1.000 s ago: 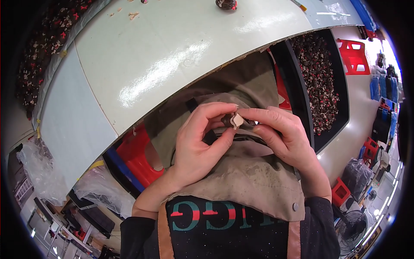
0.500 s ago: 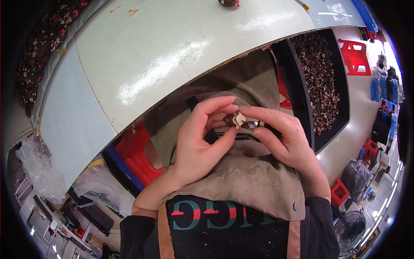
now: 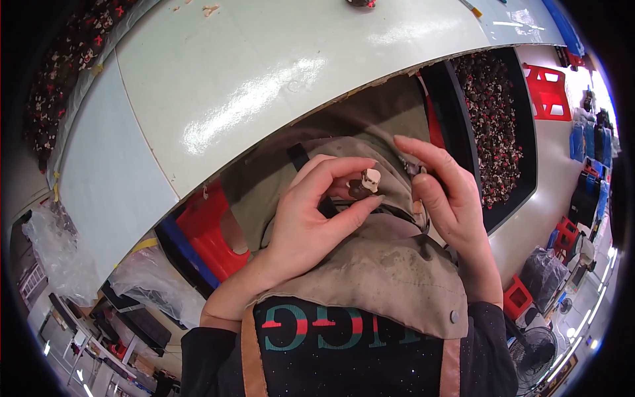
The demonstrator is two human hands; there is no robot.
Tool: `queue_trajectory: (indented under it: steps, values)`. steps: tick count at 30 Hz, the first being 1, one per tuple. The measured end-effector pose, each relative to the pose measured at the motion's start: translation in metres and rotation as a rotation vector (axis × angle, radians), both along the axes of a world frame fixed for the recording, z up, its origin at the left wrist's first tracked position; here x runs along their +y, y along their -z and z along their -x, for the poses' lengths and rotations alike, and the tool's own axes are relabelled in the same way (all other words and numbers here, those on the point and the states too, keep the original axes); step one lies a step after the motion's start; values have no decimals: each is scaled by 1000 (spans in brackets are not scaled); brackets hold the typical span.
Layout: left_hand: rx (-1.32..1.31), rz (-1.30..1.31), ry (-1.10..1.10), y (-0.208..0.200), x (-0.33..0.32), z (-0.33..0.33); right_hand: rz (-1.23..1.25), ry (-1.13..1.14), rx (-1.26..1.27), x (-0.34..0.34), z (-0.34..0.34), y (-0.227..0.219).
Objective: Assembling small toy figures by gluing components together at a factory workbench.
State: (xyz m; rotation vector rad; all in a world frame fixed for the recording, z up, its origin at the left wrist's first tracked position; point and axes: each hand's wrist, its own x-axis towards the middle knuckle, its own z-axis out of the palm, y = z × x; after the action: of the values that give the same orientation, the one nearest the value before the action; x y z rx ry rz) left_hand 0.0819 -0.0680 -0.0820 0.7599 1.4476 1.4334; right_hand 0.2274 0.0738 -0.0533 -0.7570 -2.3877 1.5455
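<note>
My left hand pinches a small brown and cream figurine between thumb and fingertips, above my lap. The figurine has a brown body and a pale top part. To its right, a short way off, my right hand is closed round a small tool with a shiny metal tip. Most of the tool is hidden by the fingers, so its exact kind is unclear. The tool and the figurine are apart. An olive-brown apron spreads under both hands.
A pale table curves across in front, with another dark figurine and a brush at its far side. A black crate of small brown, cream and red pieces stands at right. Red stools and plastic bags are around.
My right hand has drawn the tool away from the figurine, to the right and slightly up. The figurine has turned in my left hand, its pale part now facing up.
</note>
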Motion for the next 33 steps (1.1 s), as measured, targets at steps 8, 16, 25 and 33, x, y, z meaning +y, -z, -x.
queue_trajectory:
  steps: [8, 16, 25, 33]
  values:
    - [-161, 22, -16, 3, 0, -2, 71, -79, -16, -10, -4, 2]
    - [-36, -12, 16, 2, 0, -2, 56, -110, -46, -3, -5, -1]
    - [-74, -23, 21, 1, 1, -3, 10, -107, -43, -3, -6, -1]
    - [-147, -28, -7, 6, 2, -7, -90, -115, -15, -2, -8, 9]
